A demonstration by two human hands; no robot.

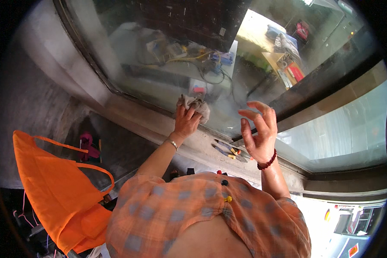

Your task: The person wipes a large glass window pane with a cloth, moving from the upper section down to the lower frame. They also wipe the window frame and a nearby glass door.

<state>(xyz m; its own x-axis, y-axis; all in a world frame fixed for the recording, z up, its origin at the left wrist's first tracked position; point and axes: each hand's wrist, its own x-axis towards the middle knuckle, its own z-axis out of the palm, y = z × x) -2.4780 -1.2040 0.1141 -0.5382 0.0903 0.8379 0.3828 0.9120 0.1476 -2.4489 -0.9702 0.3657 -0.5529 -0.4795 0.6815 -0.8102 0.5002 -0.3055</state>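
Observation:
A crumpled grey cloth (198, 106) is bunched under the fingers of my left hand (186, 121), which presses it against the lower part of a large window pane (148, 87). A metal bracelet circles that wrist. My right hand (261, 132) is raised before the glass near the dark window frame, fingers curled and apart, with nothing in it. It looks wet and wears a dark red bead bracelet. Below the hands, on the sill (206, 145), lie pliers (227, 151) with dark blue and yellow handles, apart from both hands.
An orange cloth bag (58, 193) with straps hangs at the left. Beyond it, a magenta item (88, 146) is low by the wall. Through the glass show a table with cables (209, 64) and a red box (295, 71). Another pane (338, 125) is at the right.

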